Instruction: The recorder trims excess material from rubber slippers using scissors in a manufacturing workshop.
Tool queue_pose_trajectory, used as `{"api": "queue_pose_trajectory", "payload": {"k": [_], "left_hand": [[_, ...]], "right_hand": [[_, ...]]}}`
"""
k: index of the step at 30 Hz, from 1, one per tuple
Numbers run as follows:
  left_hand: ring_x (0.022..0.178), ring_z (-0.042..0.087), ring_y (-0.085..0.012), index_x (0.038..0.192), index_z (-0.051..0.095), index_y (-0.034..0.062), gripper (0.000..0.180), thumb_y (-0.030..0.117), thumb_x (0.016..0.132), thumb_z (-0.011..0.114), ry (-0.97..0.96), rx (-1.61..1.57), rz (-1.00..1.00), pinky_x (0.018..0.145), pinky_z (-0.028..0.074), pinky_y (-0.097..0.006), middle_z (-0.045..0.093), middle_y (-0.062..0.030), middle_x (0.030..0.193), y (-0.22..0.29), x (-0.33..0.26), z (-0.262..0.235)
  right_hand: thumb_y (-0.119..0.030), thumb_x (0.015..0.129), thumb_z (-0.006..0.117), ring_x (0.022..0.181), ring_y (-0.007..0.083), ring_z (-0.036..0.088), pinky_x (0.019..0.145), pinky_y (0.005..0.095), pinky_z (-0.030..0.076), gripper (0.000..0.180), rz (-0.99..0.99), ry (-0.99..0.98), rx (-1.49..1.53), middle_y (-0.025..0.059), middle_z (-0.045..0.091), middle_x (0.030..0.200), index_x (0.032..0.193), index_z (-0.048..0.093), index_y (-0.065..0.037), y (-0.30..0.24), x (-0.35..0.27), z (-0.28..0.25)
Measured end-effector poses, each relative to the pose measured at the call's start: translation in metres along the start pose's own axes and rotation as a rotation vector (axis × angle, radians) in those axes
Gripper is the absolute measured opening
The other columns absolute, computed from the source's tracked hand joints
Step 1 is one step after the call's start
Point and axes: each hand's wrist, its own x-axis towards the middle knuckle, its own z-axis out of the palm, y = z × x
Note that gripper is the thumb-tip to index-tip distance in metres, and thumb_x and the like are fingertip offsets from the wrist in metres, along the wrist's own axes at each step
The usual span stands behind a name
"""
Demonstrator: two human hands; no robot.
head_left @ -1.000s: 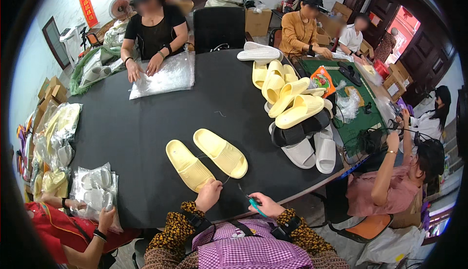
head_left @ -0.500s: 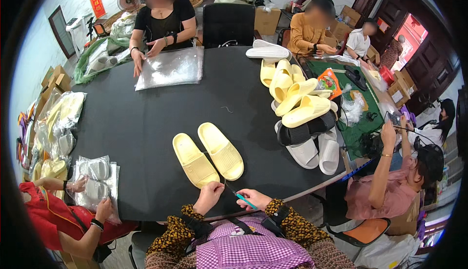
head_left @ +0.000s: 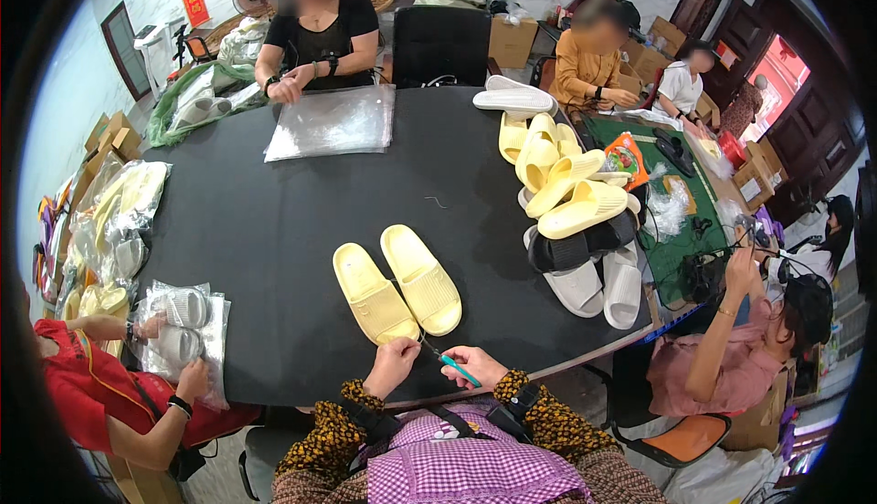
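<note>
Down at the near edge of the black bench point(head_left: 301, 221), left hand point(head_left: 391, 365) curled shut just behind the heel of the right-hand yellow slipper point(head_left: 420, 278), fingers pinched together on something too small to make out. Right hand point(head_left: 473, 365) beside it, fingers wrapped around a teal-handled tool point(head_left: 448, 362), its thin dark tip angled up-left toward the left hand. Pair of yellow slippers side by side, soles down, toes pointing away and slightly left; left-hand yellow slipper point(head_left: 373, 292) touching its mate. Off to the right, heap of yellow slippers point(head_left: 562, 180) stacked over black and white ones. Far side, another person's hands at a clear plastic bag point(head_left: 333, 120). Lower left, a person in red pressing on bagged white slippers point(head_left: 183, 326).
</note>
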Motion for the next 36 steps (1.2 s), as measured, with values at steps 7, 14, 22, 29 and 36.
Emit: {"api": "queue_pose_trajectory", "payload": {"k": [7,14,22,29,36], "left_hand": [[0.067,0.063,-0.0144,0.092,0.067,-0.0012,0.016,0.012,0.084,0.062,-0.262,-0.031,-0.130,0.063,0.050,-0.028,0.067,-0.0089,0.074,0.007,-0.005,-0.022],[0.067,0.059,-0.0087,0.098,0.065,-0.0005,0.019,0.014,0.086,0.060,-0.609,-0.009,-0.149,0.060,0.049,-0.024,0.065,-0.0027,0.078,0.043,-0.020,-0.104],[0.057,0.051,-0.0057,0.089,0.064,-0.0009,0.011,0.007,0.085,0.057,0.223,-0.264,-0.474,0.052,0.043,-0.019,0.057,0.0006,0.068,-0.013,-0.117,-0.236],[0.052,0.052,-0.0081,0.087,0.063,0.0021,0.011,0.012,0.085,0.058,0.466,-0.284,-0.765,0.046,0.044,-0.022,0.056,0.0001,0.065,-0.106,-0.231,-0.257],[0.047,0.053,-0.0116,0.077,0.062,0.0005,0.009,0.008,0.081,0.060,0.496,-0.208,-0.907,0.042,0.042,-0.026,0.057,-0.0039,0.059,-0.173,-0.278,-0.214]], "right_hand": [[-0.022,0.084,0.067,0.049,0.0050,0.050,0.041,0.0198,0.039,0.042,-0.028,0.097,-0.087,0.0006,0.060,0.074,0.117,0.053,0.001,-0.005,-0.012,-0.003],[-0.021,0.082,0.069,0.053,0.0072,0.054,0.042,0.0212,0.042,0.047,-0.065,0.160,-0.093,0.0028,0.060,0.075,0.118,0.052,0.003,0.008,-0.025,-0.007],[-0.020,0.079,0.072,0.054,0.0078,0.055,0.040,0.0217,0.042,0.046,-0.067,0.250,-0.129,0.0055,0.062,0.076,0.115,0.053,0.002,0.021,-0.030,-0.018],[-0.014,0.080,0.070,0.051,0.0074,0.054,0.040,0.0215,0.042,0.046,-0.068,0.217,-0.139,0.0043,0.059,0.074,0.117,0.050,0.005,0.013,-0.022,-0.011],[-0.011,0.081,0.070,0.055,0.0070,0.054,0.048,0.0215,0.045,0.043,-0.169,0.146,-0.222,0.0035,0.059,0.075,0.116,0.050,0.005,0.005,-0.013,0.008]]}}
